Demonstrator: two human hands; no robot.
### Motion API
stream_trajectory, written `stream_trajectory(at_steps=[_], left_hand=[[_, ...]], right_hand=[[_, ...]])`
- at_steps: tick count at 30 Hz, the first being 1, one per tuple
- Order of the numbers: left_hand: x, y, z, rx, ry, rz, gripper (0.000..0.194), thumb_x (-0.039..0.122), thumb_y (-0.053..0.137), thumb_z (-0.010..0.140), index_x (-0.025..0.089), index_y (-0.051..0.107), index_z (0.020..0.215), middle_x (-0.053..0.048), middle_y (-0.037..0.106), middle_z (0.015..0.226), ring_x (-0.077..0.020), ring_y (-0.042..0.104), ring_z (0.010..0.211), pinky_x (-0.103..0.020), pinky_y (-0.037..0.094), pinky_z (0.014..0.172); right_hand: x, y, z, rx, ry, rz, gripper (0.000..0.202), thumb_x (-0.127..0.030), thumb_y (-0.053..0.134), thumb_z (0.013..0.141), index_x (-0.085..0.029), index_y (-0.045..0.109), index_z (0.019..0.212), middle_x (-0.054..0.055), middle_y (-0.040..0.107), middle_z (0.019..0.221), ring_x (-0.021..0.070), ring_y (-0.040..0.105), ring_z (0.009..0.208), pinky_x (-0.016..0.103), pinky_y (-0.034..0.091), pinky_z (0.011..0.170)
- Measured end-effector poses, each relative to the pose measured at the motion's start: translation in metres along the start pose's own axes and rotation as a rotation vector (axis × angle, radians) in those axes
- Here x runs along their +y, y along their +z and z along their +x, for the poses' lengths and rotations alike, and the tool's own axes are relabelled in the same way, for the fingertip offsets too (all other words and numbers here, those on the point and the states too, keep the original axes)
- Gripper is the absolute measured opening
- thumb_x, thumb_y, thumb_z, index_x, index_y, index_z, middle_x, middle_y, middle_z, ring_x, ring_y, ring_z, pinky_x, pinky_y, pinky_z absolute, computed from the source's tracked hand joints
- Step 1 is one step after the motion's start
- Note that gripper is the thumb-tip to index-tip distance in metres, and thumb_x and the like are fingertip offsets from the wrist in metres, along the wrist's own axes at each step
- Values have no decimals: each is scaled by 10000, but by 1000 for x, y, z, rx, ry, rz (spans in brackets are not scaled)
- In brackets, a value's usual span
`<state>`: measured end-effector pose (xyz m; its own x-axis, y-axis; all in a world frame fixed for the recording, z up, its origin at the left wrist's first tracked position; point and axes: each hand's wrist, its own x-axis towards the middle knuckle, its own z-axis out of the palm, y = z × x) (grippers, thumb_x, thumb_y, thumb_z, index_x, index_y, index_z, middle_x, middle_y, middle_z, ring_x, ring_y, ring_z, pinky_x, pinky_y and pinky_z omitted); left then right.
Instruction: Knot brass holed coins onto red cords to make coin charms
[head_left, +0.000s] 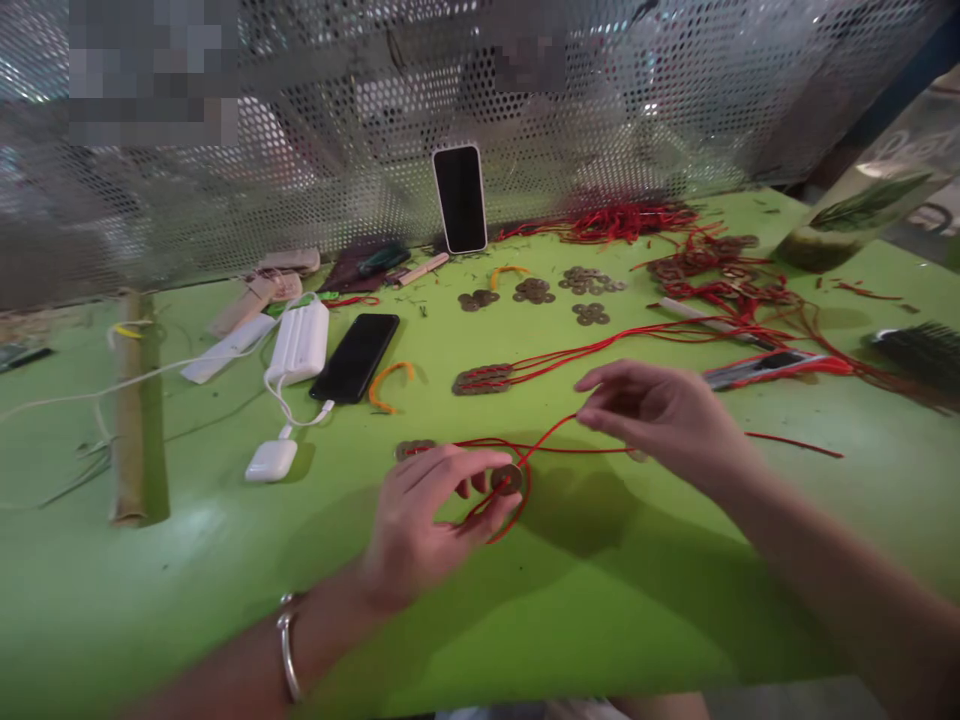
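Between the thumb and fingers of my left hand (435, 510) is a round, dark coin (507, 480) with a hole in its middle. A red cord (551, 432) runs through the coin and up to my right hand (652, 415), whose thumb and fingertips pinch it. More of the cord loops under the coin and lies across the table. Just behind my left hand, a short row of coins (414, 448) is tied with red cord. Farther back lies a finished-looking strip of coins (482, 380) laced in red, its long cords trailing right.
Small coin piles (592, 280) lie toward the back, near a red cord heap (630, 222). A red cutter (780, 368) rests at right. At left are a black phone (356, 357), a white power bank (298, 342), an earbud case (271, 460) and a bamboo piece (129, 420). Another phone (460, 200) leans upright against perforated metal.
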<state>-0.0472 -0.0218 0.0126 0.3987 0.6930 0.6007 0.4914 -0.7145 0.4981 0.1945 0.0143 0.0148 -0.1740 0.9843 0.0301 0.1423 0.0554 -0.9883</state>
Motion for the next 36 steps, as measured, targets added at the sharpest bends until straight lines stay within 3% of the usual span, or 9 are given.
stream_trajectory(at_steps=[7,12,20,24,27,32,36], left_hand=[[-1,1,1,-30,-7,57,256,119,688,750,176,608,986,-4,672,803,-115,618,712,-239,501,672],[-9,3,1,-112,-65,109,199,187,666,784,195,613,975,-11,675,815,-149,618,753,-283,499,683],[-19,4,7,-197,-266,37,144,210,648,789,191,633,932,-19,667,832,-143,617,741,-288,527,698],[-22,3,9,-226,-349,-7,144,228,654,791,191,654,930,-27,665,832,-145,629,738,-266,543,647],[-23,3,10,-213,-397,-44,158,270,652,802,188,660,937,-36,671,859,-146,637,743,-272,554,662],[-25,3,9,-194,-408,-92,176,322,619,833,184,668,931,-37,672,848,-146,631,740,-267,543,660],[-25,5,9,-191,-407,-103,167,302,631,822,188,668,938,-35,678,860,-149,629,750,-280,539,678]], right_hand=[[19,-57,11,489,-181,-244,256,-305,760,660,-176,707,875,28,691,769,106,634,638,211,549,618],[36,-91,8,613,-165,-578,278,-347,713,688,-196,709,922,28,692,774,115,615,595,239,514,593],[28,-99,4,477,11,-1025,172,-276,613,794,-191,691,921,48,701,775,142,637,668,257,440,664],[29,-101,-6,428,-139,-1215,263,-255,588,825,-175,643,1069,93,691,985,221,636,904,297,447,786],[31,-109,-29,327,-296,-1328,226,-218,542,852,-160,640,1046,115,653,1072,242,603,986,314,429,889],[41,-135,-69,116,-305,-1384,160,-297,622,828,-215,632,965,124,636,1061,236,612,960,322,422,921],[44,-143,-78,39,-206,-1264,84,-299,595,845,-280,566,922,119,635,1022,225,621,910,337,446,854]])
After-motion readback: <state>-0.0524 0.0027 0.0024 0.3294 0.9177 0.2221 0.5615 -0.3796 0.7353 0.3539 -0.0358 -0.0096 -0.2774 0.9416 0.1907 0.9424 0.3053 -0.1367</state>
